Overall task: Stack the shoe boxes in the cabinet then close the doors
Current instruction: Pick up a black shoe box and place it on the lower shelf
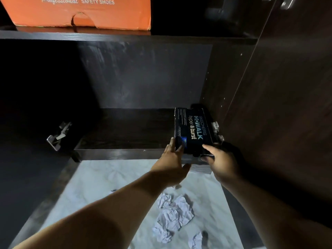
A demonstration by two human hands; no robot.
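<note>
flanking the black shoe box point(193, 131), hinge point(215, 127) right, crumpled paper point(173, 215) below

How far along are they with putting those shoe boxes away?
One orange safety-shoes box already sits on the upper shelf. In hand: the left hand and right hand hold a black Skechers box at the right end of the lower shelf. Left: letting go and closing the open right door.
</note>
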